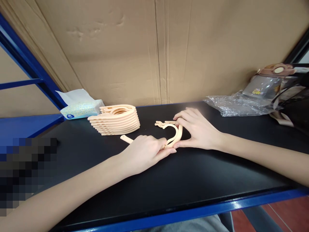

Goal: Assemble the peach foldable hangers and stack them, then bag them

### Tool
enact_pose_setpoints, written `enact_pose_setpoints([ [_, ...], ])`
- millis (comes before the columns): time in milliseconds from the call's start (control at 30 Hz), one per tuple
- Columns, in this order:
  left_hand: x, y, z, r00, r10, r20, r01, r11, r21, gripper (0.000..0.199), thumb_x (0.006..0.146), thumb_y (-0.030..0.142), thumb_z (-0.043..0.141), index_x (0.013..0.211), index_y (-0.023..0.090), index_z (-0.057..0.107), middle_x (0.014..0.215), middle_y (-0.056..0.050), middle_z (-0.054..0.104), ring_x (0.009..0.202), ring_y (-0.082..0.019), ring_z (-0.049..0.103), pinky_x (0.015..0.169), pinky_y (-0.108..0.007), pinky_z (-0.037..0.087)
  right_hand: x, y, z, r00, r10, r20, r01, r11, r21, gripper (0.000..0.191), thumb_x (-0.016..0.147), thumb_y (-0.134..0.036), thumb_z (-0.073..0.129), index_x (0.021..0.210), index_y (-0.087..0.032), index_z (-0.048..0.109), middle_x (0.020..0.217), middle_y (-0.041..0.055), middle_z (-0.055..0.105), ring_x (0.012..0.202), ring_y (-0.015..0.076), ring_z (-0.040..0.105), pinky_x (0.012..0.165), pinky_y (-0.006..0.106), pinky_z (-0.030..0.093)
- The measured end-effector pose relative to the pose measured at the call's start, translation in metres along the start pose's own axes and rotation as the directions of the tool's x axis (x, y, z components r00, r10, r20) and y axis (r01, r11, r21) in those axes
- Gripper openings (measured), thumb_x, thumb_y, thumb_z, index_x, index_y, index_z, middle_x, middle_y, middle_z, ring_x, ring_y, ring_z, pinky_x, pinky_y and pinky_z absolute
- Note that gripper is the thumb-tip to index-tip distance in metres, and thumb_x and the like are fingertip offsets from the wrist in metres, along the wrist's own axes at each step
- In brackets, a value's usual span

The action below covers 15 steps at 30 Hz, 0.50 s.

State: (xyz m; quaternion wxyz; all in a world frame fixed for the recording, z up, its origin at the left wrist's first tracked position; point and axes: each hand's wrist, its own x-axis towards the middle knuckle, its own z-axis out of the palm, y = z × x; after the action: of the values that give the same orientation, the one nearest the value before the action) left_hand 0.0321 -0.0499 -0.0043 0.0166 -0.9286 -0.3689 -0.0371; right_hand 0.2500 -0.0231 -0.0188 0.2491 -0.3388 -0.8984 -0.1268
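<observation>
A cream plastic folding clothes hanger [180, 133] is held between both hands just above the black tabletop. My left hand [146, 148] is closed round one of its arms, whose end sticks out past the knuckles. On the other side, my right hand [196, 129] grips the hanger near its curved hook, fingers over the top and thumb low by the left fingertips. Another arm with a notched end points left from beneath the right fingers. The joint is partly hidden by the fingers. To the left, behind my left hand, stands a neat stack of folded hangers [118, 124].
A tissue pack [83, 109] lies at the back left beside the stack. Crumpled clear plastic [238, 104], a clear bottle with a brown lid [262, 85] and a dark bag [294, 106] occupy the back right. Cardboard [116, 51] stands behind the blue-edged table [188, 177].
</observation>
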Motion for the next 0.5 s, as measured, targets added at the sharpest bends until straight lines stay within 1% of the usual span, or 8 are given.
enact_pose_setpoints([
  [133, 0.000, 0.000, 0.000, 1.000, 0.008, 0.003, -0.008, 1.000, -0.008, 0.047, 0.097, 0.048, 0.031, 0.067, 0.017, 0.050, 0.051, 0.002, 0.050, 0.044, -0.013, 0.046, 0.046, -0.025, 0.019, -0.001, 0.000, 0.001, 0.999, 0.038, 0.009, -0.038, 0.998, 0.044, 0.070, 0.073, -0.074, 0.050, 0.110, -0.016, 0.057, 0.114, 0.0128, 0.059, 0.105, 0.0273, 0.051, 0.094, 0.045, 0.036],
  [233, 0.000, 0.000, 0.001, 1.000, -0.002, -0.005, 0.002, 1.000, -0.011, 0.047, 0.097, 0.049, 0.032, 0.068, 0.017, 0.051, 0.052, 0.002, 0.050, 0.044, -0.013, 0.046, 0.047, -0.025, 0.020, -0.002, 0.000, 0.001, 0.999, 0.048, -0.004, -0.048, 0.998, 0.035, 0.074, 0.074, -0.073, 0.050, 0.120, -0.016, 0.053, 0.127, 0.0157, 0.051, 0.114, 0.0298, 0.047, 0.096, 0.047, 0.035],
  [300, 0.000, 0.001, 0.002, 1.000, -0.020, -0.013, 0.020, 1.000, -0.013, 0.048, 0.096, 0.049, 0.033, 0.067, 0.017, 0.051, 0.052, 0.002, 0.050, 0.044, -0.013, 0.046, 0.047, -0.025, 0.020, -0.003, -0.002, 0.000, 0.998, 0.067, -0.023, -0.066, 0.998, 0.021, 0.073, 0.075, -0.071, 0.050, 0.125, -0.017, 0.051, 0.130, 0.0168, 0.048, 0.116, 0.0306, 0.046, 0.094, 0.046, 0.037],
  [333, 0.000, 0.001, 0.002, 0.999, -0.030, -0.019, 0.030, 0.999, -0.015, 0.048, 0.096, 0.049, 0.033, 0.066, 0.017, 0.051, 0.052, 0.002, 0.050, 0.044, -0.013, 0.045, 0.047, -0.025, 0.020, -0.004, -0.004, -0.002, 0.997, 0.074, -0.027, -0.074, 0.997, 0.016, 0.070, 0.077, -0.069, 0.050, 0.126, -0.019, 0.051, 0.127, 0.0161, 0.049, 0.113, 0.0297, 0.048, 0.091, 0.045, 0.038],
  [400, 0.000, 0.001, 0.002, 0.998, -0.050, -0.034, 0.049, 0.999, -0.023, 0.049, 0.096, 0.050, 0.032, 0.066, 0.016, 0.051, 0.052, 0.002, 0.050, 0.044, -0.012, 0.045, 0.047, -0.025, 0.021, -0.005, -0.009, -0.004, 0.998, 0.062, -0.001, -0.062, 0.998, 0.033, 0.058, 0.084, -0.062, 0.048, 0.126, -0.023, 0.052, 0.114, 0.0120, 0.057, 0.101, 0.0250, 0.054, 0.086, 0.041, 0.039],
  [467, 0.000, 0.001, 0.003, 0.998, -0.056, -0.041, 0.055, 0.998, -0.037, 0.049, 0.096, 0.050, 0.032, 0.068, 0.016, 0.052, 0.053, 0.001, 0.052, 0.045, -0.013, 0.047, 0.047, -0.024, 0.021, -0.005, -0.015, -0.008, 0.998, 0.035, 0.048, -0.040, 0.994, 0.103, 0.043, 0.090, -0.052, 0.045, 0.120, -0.023, 0.055, 0.100, 0.0069, 0.062, 0.090, 0.0196, 0.056, 0.084, 0.036, 0.038],
  [500, 0.000, 0.002, 0.003, 0.998, -0.053, -0.041, 0.051, 0.998, -0.045, 0.048, 0.096, 0.050, 0.032, 0.070, 0.016, 0.054, 0.054, 0.001, 0.053, 0.045, -0.013, 0.048, 0.047, -0.024, 0.021, -0.005, -0.018, -0.009, 0.997, 0.028, 0.073, -0.038, 0.989, 0.144, 0.036, 0.093, -0.047, 0.043, 0.114, -0.022, 0.058, 0.096, 0.0052, 0.063, 0.088, 0.0176, 0.057, 0.083, 0.034, 0.037],
])
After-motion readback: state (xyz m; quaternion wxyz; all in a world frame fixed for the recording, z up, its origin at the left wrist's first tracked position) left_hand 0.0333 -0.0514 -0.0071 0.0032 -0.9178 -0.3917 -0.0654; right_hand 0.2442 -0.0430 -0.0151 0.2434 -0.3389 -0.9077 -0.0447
